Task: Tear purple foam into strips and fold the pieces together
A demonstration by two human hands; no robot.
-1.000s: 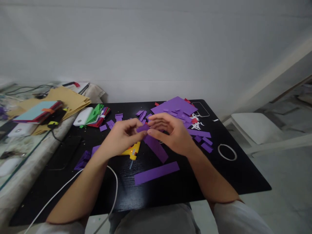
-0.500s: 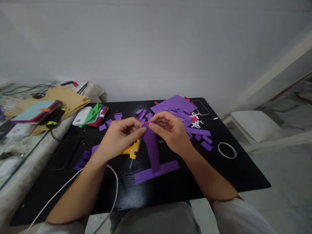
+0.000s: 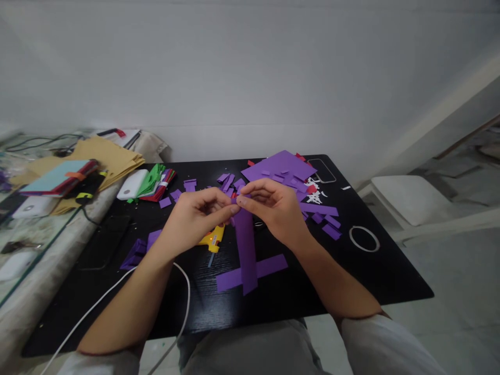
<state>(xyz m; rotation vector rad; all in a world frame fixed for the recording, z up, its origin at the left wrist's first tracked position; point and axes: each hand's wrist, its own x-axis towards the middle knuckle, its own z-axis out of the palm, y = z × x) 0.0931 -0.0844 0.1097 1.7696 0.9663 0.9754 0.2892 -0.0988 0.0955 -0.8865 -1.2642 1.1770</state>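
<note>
Nearest me on the black table [image 3: 351, 284] a flat strip [image 3: 270, 266] of purple paper lies untouched, and the hanging strip [image 3: 245, 250] dangles across it. My left hand [image 3: 195, 219] and right hand [image 3: 273, 211] both pinch that hanging strip's top end, thumbs against fingertips, just above the yellow glue gun [image 3: 211, 239]. Beyond lie small cut pieces [image 3: 328, 226] and the purple sheet [image 3: 279, 165]. I judge the cutting well along and the work on this strip barely begun.

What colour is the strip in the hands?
Purple; the strip shows best in the head view.
</note>
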